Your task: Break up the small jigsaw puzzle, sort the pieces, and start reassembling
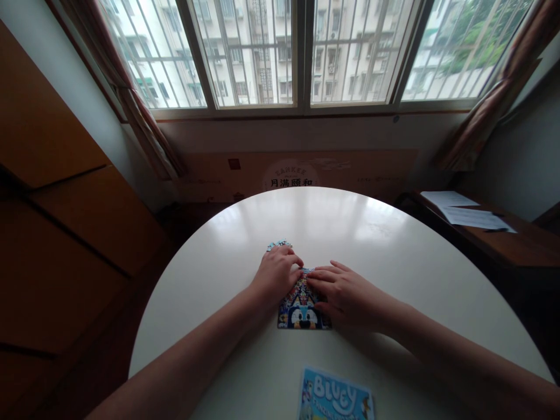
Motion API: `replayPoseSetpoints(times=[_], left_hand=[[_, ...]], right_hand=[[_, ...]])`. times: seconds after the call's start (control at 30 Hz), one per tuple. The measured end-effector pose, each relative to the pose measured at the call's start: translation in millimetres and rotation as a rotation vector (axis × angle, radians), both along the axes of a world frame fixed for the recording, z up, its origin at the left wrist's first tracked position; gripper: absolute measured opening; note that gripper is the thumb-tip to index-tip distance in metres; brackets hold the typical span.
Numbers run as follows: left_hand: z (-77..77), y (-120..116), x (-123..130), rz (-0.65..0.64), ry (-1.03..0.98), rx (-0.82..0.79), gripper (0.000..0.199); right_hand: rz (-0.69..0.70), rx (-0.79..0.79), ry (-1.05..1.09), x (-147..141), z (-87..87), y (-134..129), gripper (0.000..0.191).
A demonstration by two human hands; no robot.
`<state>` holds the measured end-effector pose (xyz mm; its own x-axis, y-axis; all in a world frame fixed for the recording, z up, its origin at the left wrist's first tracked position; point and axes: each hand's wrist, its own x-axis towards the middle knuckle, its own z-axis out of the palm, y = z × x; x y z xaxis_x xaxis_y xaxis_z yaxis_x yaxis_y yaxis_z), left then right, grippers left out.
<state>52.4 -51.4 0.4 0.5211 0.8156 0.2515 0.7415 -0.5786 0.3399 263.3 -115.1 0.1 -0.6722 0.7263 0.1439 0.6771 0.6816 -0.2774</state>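
Observation:
A jigsaw puzzle (303, 317) with a blue cartoon dog at its lower edge lies flat on the white table, its pieces joined. My left hand (279, 268) is at the puzzle's upper left corner, fingers bent and drawn together; whatever they pinch is hidden. Across the puzzle's right side rests my right hand (336, 290), its fingers stretched out and touching the upper part. Just beyond my left hand is a small heap of loose puzzle pieces (280, 244), partly covered by the fingers.
A blue "Bluey" box or booklet (336, 396) lies near me on the round table (210, 262), cut off by the frame. Papers (468, 213) sit on a brown surface at the right. Barred windows and a printed orange panel (350, 169) are behind the table.

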Motion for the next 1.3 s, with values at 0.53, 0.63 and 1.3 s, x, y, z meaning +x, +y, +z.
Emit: replayPoseSetpoints(times=[0.53, 0.63, 1.3], left_hand=[[10.2, 14.1, -21.0, 0.012, -0.36, -0.078, 0.005], [11.9, 30.4, -41.3, 0.158, -0.406, -0.071, 0.009], [7.2, 39.9, -47.6, 0.304, -0.114, 0.094, 0.015]], right_hand=[[-0.01, -0.044, -0.013, 1.2, 1.7, 2.0, 0.048], [-0.009, -0.044, -0.011, 1.0, 1.2, 1.7, 0.048], [0.021, 0.095, 0.009, -6.2, -7.4, 0.8, 0.041]])
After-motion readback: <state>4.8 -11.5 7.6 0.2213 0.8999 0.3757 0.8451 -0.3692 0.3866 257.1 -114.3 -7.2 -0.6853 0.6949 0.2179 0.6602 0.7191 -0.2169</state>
